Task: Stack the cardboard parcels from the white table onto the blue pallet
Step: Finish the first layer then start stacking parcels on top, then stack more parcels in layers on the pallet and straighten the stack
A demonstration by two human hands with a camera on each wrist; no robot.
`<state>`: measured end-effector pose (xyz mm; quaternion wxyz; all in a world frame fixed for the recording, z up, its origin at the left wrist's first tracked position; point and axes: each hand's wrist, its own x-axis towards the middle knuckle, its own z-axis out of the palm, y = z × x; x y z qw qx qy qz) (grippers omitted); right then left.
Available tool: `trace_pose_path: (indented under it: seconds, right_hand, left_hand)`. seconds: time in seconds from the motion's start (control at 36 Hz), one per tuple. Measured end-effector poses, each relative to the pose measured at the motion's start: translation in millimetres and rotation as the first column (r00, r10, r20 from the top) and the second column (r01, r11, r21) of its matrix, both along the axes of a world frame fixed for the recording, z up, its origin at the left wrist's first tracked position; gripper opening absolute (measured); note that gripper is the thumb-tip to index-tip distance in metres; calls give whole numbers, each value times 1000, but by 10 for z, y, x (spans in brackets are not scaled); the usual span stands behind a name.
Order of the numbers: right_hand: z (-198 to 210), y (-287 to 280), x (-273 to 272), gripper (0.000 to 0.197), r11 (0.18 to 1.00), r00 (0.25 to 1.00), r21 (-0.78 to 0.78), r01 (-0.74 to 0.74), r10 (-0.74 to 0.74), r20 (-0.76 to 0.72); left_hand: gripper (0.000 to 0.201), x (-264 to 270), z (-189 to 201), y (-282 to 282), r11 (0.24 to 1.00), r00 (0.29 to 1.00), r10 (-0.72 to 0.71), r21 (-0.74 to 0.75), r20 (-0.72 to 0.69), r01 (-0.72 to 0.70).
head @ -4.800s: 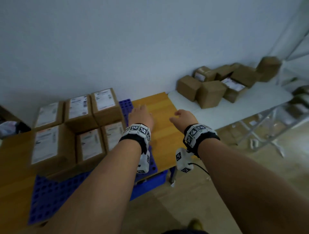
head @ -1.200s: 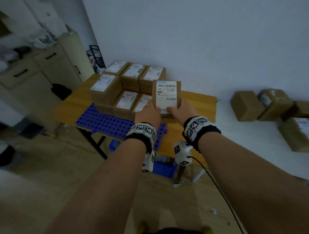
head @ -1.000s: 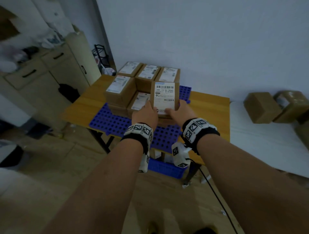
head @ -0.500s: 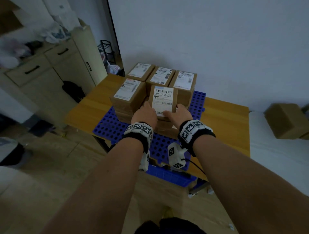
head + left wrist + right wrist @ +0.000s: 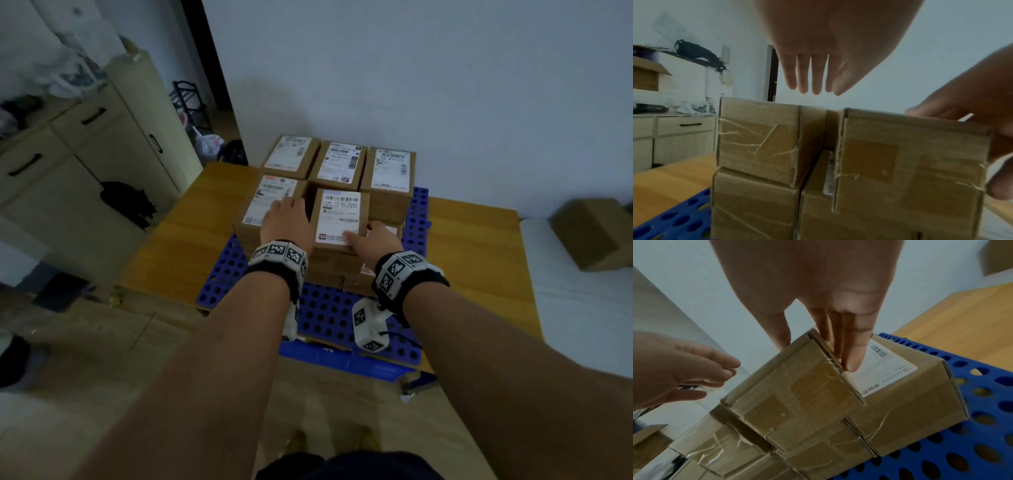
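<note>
The labelled cardboard parcel [image 5: 340, 219] [image 5: 910, 162] [image 5: 797, 386] rests on top of the stacked parcels on the blue pallet [image 5: 329, 315] [image 5: 972, 443]. My left hand [image 5: 287, 219] [image 5: 813, 78] hovers with straight fingers just over the neighbouring top parcel [image 5: 267, 205] [image 5: 760, 138] and holds nothing. My right hand [image 5: 373, 236] [image 5: 838, 345] touches the placed parcel's right edge. Its straight fingers [image 5: 853, 356] lie down the parcel's side and its thumb rests on top. A lower labelled parcel [image 5: 890, 378] sits right beside those fingers.
The pallet lies on a wooden table [image 5: 479, 257] against the wall, with three more parcels [image 5: 339, 164] in the back row. A white table [image 5: 582, 308] at the right carries a loose parcel [image 5: 592, 233]. Cabinets [image 5: 85, 164] stand left. A blue bin [image 5: 342, 363] sits below.
The parcel has been set down on the stack. My left hand let go and moved left over the neighbouring parcel; my right hand slid to the parcel's right edge.
</note>
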<state>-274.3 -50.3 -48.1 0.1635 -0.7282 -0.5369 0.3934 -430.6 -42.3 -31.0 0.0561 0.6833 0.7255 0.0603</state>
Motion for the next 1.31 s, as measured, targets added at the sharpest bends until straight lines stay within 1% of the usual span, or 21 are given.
trace_pose_path:
  seconds: [0.11,0.25,0.36,0.56,0.78,0.86,1.0,1.11,1.17,1.25,1.31]
  right_hand:
    - [-10,-21,-94,66,998,998,1,57,-57,-13]
    - [1,-26,-234,65,992,992,-1,123,-123,-18]
    - [3,-6,-352,65,991,991,2,134,-134,-13]
    - [-22,85,-466,60,990,990,5,143,-143,16]
    - [-25,135,-512,61,988,988,-25,151,-151,24]
    - [-34,142,-503,63,990,989,-22,142,-141,48]
    - [-75,93,-429,62,992,990,-5,125,-125,68]
    - [-32,-25,-253,60,984,981,-2,180,-179,68]
    - [-17,-109,-128,58,980,976,15,197,-198,94]
    - [15,-273,115,54,979,967,12,203,-203,155]
    - [52,-401,311,50,976,959,6,218,-216,182]
  left_hand:
    - [41,-178,-27,77,998,999,-24,-56,-32,22]
    - [43,-290,-43,112,991,994,-90,-109,-62,83]
    - [34,-354,-63,125,990,989,-120,-78,-90,114]
    - [29,-432,-95,188,986,985,-167,-24,-49,166]
    - [36,-445,-92,201,981,979,-194,-11,-67,194]
    - [36,-442,-90,202,982,978,-189,-17,-84,189]
    - [36,-376,-20,196,978,971,-198,-91,-130,188]
    - [39,-268,28,186,974,961,-225,-75,-163,215]
    - [40,-158,62,173,970,954,-242,-74,-177,232]
    - [39,88,105,118,958,944,-286,-63,-164,280]
    - [39,312,108,69,935,919,-354,-50,-171,351]
